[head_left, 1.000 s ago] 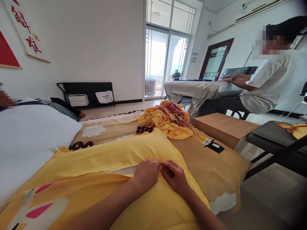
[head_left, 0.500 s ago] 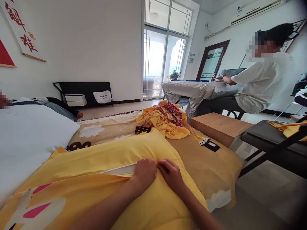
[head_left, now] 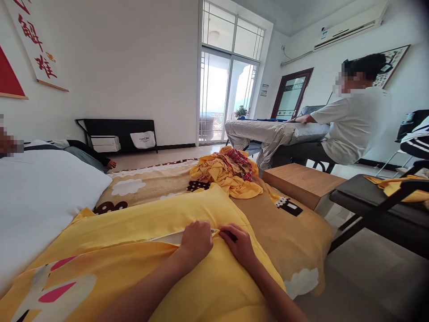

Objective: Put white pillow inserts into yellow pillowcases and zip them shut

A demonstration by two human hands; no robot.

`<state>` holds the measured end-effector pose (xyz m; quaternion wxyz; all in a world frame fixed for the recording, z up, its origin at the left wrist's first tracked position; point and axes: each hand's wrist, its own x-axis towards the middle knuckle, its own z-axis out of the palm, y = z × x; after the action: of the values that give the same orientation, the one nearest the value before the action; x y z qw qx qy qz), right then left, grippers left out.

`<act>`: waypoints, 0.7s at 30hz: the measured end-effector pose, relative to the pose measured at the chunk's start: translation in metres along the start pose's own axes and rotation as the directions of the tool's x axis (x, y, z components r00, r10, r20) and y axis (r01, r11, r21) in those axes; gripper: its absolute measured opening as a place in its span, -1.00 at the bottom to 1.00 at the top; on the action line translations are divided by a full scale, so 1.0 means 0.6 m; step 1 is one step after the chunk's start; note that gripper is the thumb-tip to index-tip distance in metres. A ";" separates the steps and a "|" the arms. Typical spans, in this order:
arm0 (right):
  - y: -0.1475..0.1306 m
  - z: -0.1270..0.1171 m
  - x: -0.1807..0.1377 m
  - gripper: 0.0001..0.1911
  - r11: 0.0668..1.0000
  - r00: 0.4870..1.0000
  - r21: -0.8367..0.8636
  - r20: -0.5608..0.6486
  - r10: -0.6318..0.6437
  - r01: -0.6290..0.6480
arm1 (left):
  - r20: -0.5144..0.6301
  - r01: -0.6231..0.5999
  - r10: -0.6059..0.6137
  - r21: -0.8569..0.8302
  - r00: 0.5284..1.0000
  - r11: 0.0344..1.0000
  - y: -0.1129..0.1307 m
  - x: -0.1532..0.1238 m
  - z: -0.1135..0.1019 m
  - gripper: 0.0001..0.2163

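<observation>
In front of me lies a plump yellow pillowcase (head_left: pixel 134 226) with a rabbit-like print in white and pink at the lower left. A long slit along its face shows a white inner pillow (head_left: pixel 171 238). My left hand (head_left: pixel 197 241) is closed in a fist over the slit's edge; what its fingertips pinch is hidden. Just to its right, my right hand (head_left: pixel 238 245) pinches the yellow cloth at the slit's right end. A small pale gap shows between the two hands.
A patterned brown blanket (head_left: pixel 288 232) spreads underneath, with crumpled yellow and red-checked cloth (head_left: pixel 228 172) on it. At left is a white pillow (head_left: pixel 50 188) near a person. Right stand a wooden box (head_left: pixel 301 179) and a black chair (head_left: pixel 378 197); another person (head_left: pixel 355 116) sits at a covered table (head_left: pixel 261 129).
My left hand has slid slightly left along the slit, away from my right hand, and a pale gap shows between them. My right hand stays at the slit's end. The view has shifted a little.
</observation>
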<state>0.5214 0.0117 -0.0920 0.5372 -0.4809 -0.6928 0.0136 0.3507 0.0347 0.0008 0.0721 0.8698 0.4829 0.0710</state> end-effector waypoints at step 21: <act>-0.083 0.037 0.017 -0.80 0.924 0.976 -0.322 -0.004 -0.217 0.205 | -0.004 0.097 -0.097 0.089 0.995 0.991 -0.085 -0.060 -0.042 -0.74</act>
<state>0.4724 0.0027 -0.0674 0.4642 -0.4843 -0.7227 -0.1662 0.2847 0.0319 0.0133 0.0367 0.8476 0.5274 0.0458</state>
